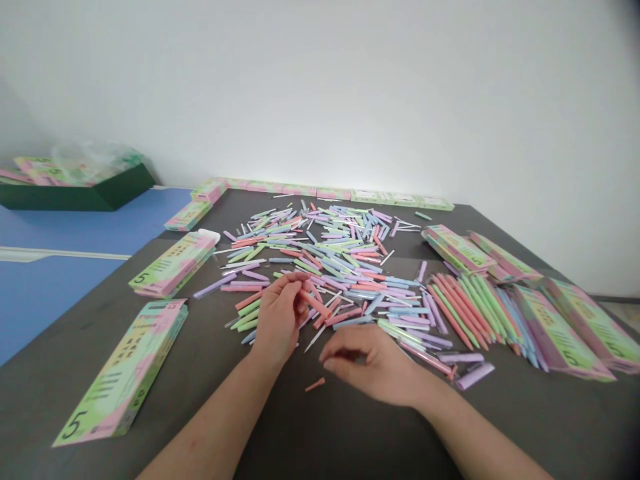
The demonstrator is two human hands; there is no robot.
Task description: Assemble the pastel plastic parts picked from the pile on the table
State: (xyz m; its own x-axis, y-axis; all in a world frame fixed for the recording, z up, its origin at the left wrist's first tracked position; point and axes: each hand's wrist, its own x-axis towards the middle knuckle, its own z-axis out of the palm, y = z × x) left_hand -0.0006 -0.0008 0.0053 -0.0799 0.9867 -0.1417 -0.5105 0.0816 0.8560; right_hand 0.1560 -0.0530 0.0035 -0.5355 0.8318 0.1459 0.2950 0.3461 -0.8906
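Observation:
My left hand (280, 313) is closed around a coral pen barrel (316, 304), whose wide end points toward the lower right. My right hand (375, 363) hovers just right of it, thumb and index finger curled together at the tips; whether anything small is between them I cannot make out. Below the hands, a small coral pen part (315, 385) lies on the dark table. A thin white refill (315, 338) shows between the two hands. Behind them spreads a large loose pile of pastel pen parts (325, 250) in purple, green, blue and coral.
Printed pen boxes (120, 373) line the left side, and more boxes (333, 193) run along the back. At the right, a sorted row of pens (475, 307) lies beside further boxes (563, 330). A dark green tray (75, 197) stands on the blue table (65, 283).

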